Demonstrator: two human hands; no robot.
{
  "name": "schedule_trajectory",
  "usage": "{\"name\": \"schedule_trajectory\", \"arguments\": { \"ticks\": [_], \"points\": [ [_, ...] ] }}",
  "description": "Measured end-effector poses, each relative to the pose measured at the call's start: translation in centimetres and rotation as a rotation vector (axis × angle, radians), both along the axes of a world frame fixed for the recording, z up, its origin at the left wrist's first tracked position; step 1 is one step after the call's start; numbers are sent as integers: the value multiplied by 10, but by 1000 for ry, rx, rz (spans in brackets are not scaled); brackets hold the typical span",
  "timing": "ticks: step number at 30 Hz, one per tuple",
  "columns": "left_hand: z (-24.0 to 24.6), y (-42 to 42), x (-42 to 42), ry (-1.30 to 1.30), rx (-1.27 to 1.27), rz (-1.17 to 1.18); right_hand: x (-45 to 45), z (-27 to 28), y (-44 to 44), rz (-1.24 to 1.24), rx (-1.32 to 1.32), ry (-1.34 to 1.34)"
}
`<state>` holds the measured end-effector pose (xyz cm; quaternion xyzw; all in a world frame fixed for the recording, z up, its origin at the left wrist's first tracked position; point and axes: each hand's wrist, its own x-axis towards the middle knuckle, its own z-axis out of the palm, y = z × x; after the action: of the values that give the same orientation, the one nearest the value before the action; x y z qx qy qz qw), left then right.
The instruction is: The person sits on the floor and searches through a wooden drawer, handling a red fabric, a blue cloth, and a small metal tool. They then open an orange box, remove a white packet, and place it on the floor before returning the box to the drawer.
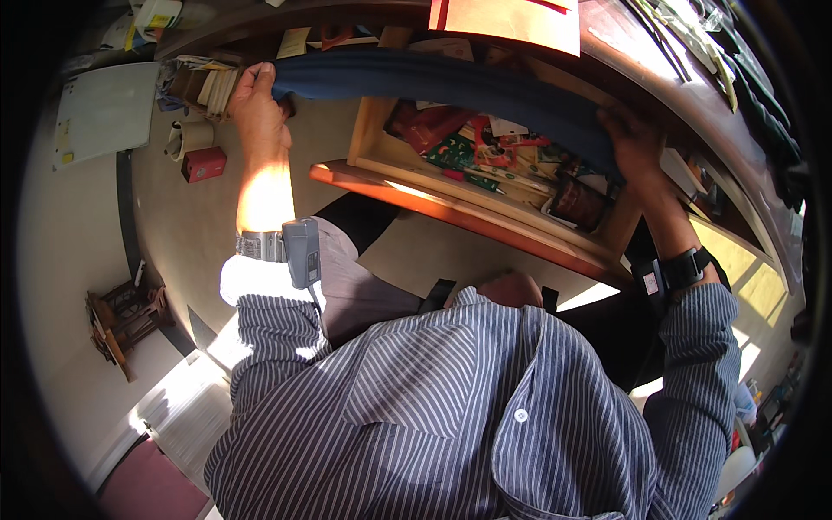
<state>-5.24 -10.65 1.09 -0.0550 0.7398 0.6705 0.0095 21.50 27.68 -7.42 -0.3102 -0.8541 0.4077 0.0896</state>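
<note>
A long strip of dark blue cloth point(429, 78) is stretched between my two hands, across an open wooden drawer point(468, 211). My left hand point(260, 97) pinches the cloth's gathered left end between thumb and fingers. At the other end, in shadow, my right hand point(634, 146) grips the cloth near the drawer's right side. Below the cloth, the drawer holds red packets point(432, 127), a green patterned packet point(452, 156), a pen point(468, 179) and a dark brown packet or case point(578, 201). The cloth hides the drawer's back part.
An orange-red paper or folder point(507, 23) overhangs the desk's edge point(614, 39). To the left are a box of papers point(211, 91), a small red box point(205, 164), a paper roll point(192, 138) and a white board point(107, 114). A small wooden chair point(130, 318) is farther down.
</note>
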Motion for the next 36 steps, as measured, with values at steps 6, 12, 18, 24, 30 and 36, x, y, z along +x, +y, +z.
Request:
{"name": "schedule_trajectory", "arguments": {
  "ticks": [6, 12, 18, 24, 30, 36],
  "points": [
    [-9, -2, -4, 235, -147, -142, 1, 6, -2, -147, -260, 60],
    [-9, -2, 1, 45, -247, -227, 8, 13, -5, -119, -932, 142],
    [-6, -2, 5, 14, -354, -328, 4, -8, -3, -84, -658, 98],
    [6, -7, 8, -154, -449, -577, 7, -14, 12, -31, -646, 128],
    [2, -8, 10, -152, -542, -544, 7, -13, 11, 143, -478, -2],
    [-6, -19, -1, 23, -763, -555, 9, -15, 11, 215, -44, -43]
  ]
}}
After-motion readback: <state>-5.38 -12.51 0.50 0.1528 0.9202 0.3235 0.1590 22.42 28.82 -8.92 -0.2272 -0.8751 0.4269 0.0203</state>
